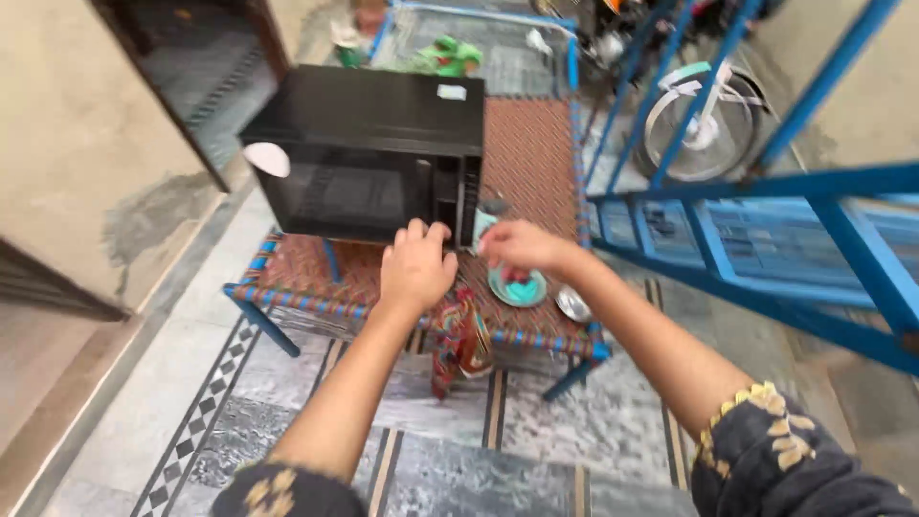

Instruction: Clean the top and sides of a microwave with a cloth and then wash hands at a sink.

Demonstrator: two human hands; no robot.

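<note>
Left hand (pixel 416 268) curled, fingertips pressed on the lower front edge of the black microwave (pixel 369 153); right hand (pixel 517 247) pinched on something small above a teal plate (pixel 518 287), what it is unclear. Just past the left grip the microwave sits on a woven cot (pixel 531 144): likely heavy, rigid, smooth-sided, best lifted from beneath at both ends.

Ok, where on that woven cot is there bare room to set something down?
Bare weave lies right of the microwave, up to the cot's blue rail. The front right corner is crowded: teal plate, steel bowl, cloth and both hands, left hand and right hand.
</note>
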